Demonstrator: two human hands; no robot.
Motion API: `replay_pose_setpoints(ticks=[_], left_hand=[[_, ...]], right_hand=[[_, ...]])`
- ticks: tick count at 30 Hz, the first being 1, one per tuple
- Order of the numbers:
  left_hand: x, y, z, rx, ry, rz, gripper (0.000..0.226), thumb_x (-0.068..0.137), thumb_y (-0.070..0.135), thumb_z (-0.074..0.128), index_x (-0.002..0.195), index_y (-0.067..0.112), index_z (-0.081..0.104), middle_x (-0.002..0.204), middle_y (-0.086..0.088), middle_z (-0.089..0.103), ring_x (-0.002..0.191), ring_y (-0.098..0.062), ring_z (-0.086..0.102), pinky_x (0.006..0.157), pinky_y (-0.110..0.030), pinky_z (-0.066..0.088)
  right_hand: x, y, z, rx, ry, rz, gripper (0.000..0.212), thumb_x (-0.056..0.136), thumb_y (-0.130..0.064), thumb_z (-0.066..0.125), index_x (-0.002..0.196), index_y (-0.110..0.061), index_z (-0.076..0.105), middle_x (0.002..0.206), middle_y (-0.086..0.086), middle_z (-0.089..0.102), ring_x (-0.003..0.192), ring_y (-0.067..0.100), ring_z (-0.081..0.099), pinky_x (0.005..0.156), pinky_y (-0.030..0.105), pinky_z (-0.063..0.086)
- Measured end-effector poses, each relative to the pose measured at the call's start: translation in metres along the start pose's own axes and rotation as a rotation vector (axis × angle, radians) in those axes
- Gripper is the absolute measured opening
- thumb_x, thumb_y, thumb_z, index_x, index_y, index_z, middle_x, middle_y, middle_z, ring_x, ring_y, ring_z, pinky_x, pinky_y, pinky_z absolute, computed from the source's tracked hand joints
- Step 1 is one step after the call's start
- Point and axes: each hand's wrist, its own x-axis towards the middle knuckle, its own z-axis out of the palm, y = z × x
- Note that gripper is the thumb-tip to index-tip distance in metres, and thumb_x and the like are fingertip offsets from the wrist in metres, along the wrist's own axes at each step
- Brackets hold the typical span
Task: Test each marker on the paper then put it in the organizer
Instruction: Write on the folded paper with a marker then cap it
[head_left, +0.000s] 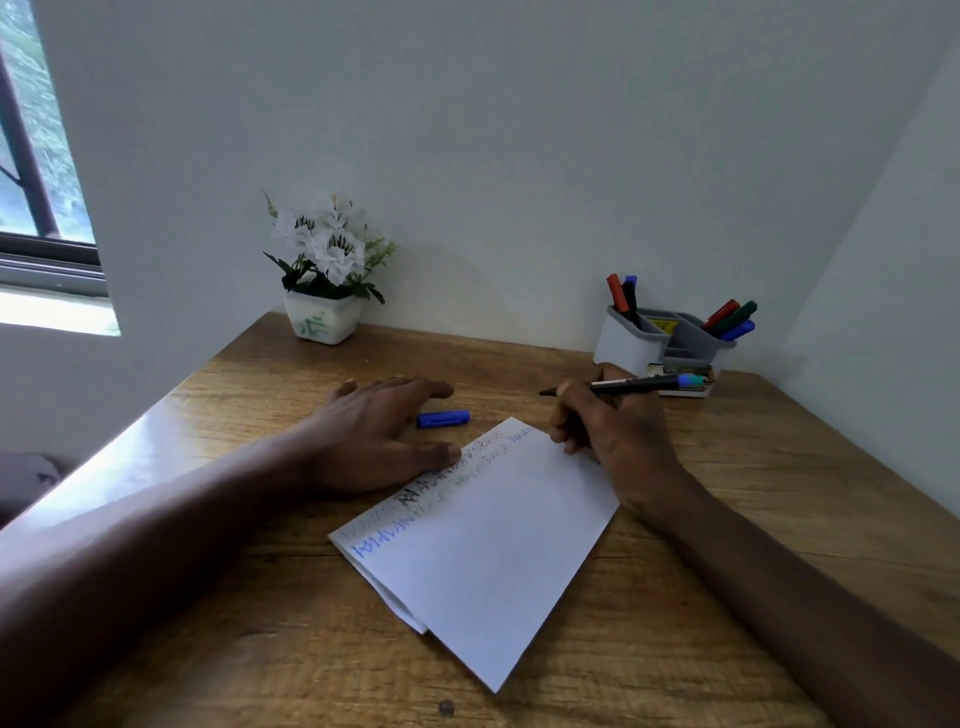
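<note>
Your right hand (608, 431) curled its fingers round the uncapped marker (634, 384), tip pointing left just past the far corner of the paper (483, 545). Your left hand (374, 436) lay flat, fingers straight, thumb at the paper's edge. The blue cap (443, 419) lay just beside it. The organizer (628, 338) stood behind the marker. A flower pot (324, 317) sat on the wooden table (727, 519) near the window (31, 182).

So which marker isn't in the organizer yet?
The black marker with the blue end, gripped in the right hand by the paper. The other markers all stand in the grey-and-white organizer.
</note>
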Motion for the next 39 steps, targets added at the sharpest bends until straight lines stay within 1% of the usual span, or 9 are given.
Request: replay_pose_setpoints(ticks=[4, 7, 10, 15, 18, 22, 29, 33, 39], left_hand=[[0.000, -0.001, 0.001, -0.036, 0.219, 0.082, 0.051, 0.090, 0.060, 0.050, 0.137, 0.041, 0.052, 0.138, 0.013, 0.060, 0.122, -0.013, 0.058, 0.100, -0.043, 0.048], [0.003, 0.004, 0.000, 0.056, 0.279, 0.091, 0.038, 0.093, 0.049, 0.056, 0.131, 0.041, 0.059, 0.129, 0.017, 0.062, 0.114, -0.009, 0.058, 0.094, -0.043, 0.050], [0.008, 0.004, 0.001, 0.100, 0.251, 0.061, 0.034, 0.094, 0.047, 0.059, 0.126, 0.041, 0.062, 0.123, 0.014, 0.062, 0.109, -0.009, 0.056, 0.091, -0.039, 0.050], [0.009, 0.001, 0.002, -0.033, 0.285, 0.059, 0.020, 0.091, 0.039, 0.068, 0.111, 0.040, 0.070, 0.107, 0.016, 0.069, 0.091, -0.001, 0.062, 0.077, -0.029, 0.054], [0.007, -0.004, 0.001, -0.260, 0.335, 0.059, 0.018, 0.090, 0.029, 0.072, 0.105, 0.038, 0.072, 0.099, 0.019, 0.072, 0.093, 0.001, 0.065, 0.083, -0.030, 0.056], [-0.001, -0.002, -0.006, -0.493, 0.305, 0.145, 0.016, 0.090, 0.023, 0.073, 0.103, 0.032, 0.074, 0.098, 0.015, 0.074, 0.095, -0.005, 0.069, 0.090, -0.040, 0.056], [-0.008, 0.014, -0.008, -0.488, 0.171, 0.288, 0.016, 0.094, 0.023, 0.067, 0.109, 0.025, 0.073, 0.103, 0.014, 0.074, 0.099, -0.008, 0.069, 0.088, -0.029, 0.054], [-0.011, 0.018, -0.005, -0.521, 0.184, 0.332, 0.016, 0.095, 0.021, 0.067, 0.109, 0.023, 0.074, 0.104, 0.009, 0.076, 0.099, -0.014, 0.071, 0.088, -0.042, 0.056], [-0.012, 0.020, -0.003, -0.593, 0.160, 0.345, 0.018, 0.095, 0.019, 0.066, 0.111, 0.019, 0.074, 0.103, 0.002, 0.077, 0.096, -0.018, 0.073, 0.083, -0.050, 0.059]], right_hand=[[-0.004, -0.001, -0.004, 0.256, -0.208, 0.019, 0.017, 0.098, -0.003, 0.054, 0.105, 0.002, 0.069, 0.081, 0.013, 0.074, 0.072, 0.023, 0.071, 0.058, 0.026, 0.056], [-0.009, -0.010, -0.004, 0.517, -0.390, 0.133, 0.030, 0.095, -0.019, 0.050, 0.108, -0.002, 0.071, 0.089, 0.015, 0.073, 0.077, 0.022, 0.070, 0.063, 0.028, 0.056], [-0.011, -0.011, -0.003, 0.519, -0.491, 0.192, 0.039, 0.095, -0.028, 0.047, 0.109, -0.001, 0.071, 0.090, 0.016, 0.073, 0.077, 0.021, 0.069, 0.067, 0.029, 0.056], [-0.012, -0.010, -0.001, 0.445, -0.534, 0.187, 0.038, 0.091, -0.031, 0.052, 0.109, -0.004, 0.072, 0.092, 0.016, 0.073, 0.078, 0.020, 0.069, 0.069, 0.028, 0.056], [-0.011, -0.010, -0.004, 0.487, -0.550, 0.197, 0.045, 0.082, -0.035, 0.053, 0.109, -0.004, 0.073, 0.093, 0.015, 0.073, 0.079, 0.020, 0.068, 0.069, 0.028, 0.056], [-0.009, -0.008, -0.010, 0.579, -0.591, 0.210, 0.049, 0.086, -0.033, 0.046, 0.114, -0.001, 0.071, 0.097, 0.017, 0.073, 0.082, 0.021, 0.069, 0.072, 0.029, 0.056], [-0.010, -0.007, -0.007, 0.524, -0.605, 0.172, 0.044, 0.082, -0.027, 0.048, 0.109, -0.003, 0.072, 0.095, 0.017, 0.074, 0.079, 0.020, 0.068, 0.070, 0.026, 0.057], [-0.012, -0.007, -0.004, 0.447, -0.587, 0.121, 0.028, 0.086, -0.021, 0.060, 0.110, -0.006, 0.067, 0.096, 0.019, 0.075, 0.079, 0.021, 0.070, 0.069, 0.028, 0.058], [-0.018, -0.007, 0.000, 0.272, -0.441, -0.024, 0.024, 0.073, -0.029, 0.075, 0.084, -0.011, 0.063, 0.072, 0.009, 0.072, 0.064, 0.021, 0.064, 0.059, 0.030, 0.055]])
